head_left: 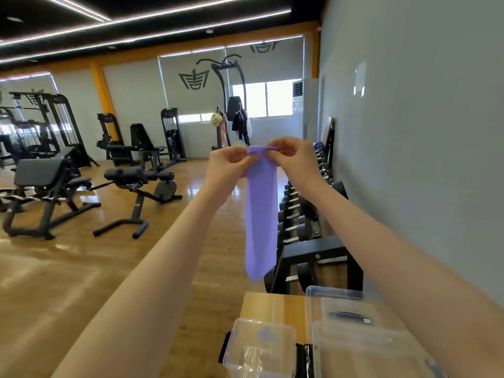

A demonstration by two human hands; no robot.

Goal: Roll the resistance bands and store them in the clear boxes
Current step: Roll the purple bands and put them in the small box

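Note:
A purple resistance band (260, 214) hangs straight down in front of me, held up at arm's length. My left hand (231, 166) pinches its top left corner and my right hand (293, 156) pinches its top right corner, where the top edge is folded over a little. Below, on a wooden table (272, 306), stand clear boxes: a small one (259, 347) at the front left, one (343, 304) behind with a dark item inside, and a larger one (365, 350) at the right.
A dumbbell rack (308, 214) lines the grey wall on the right. Weight benches and machines (136, 192) stand on the wooden gym floor to the left. A black object (305, 358) lies between the front boxes.

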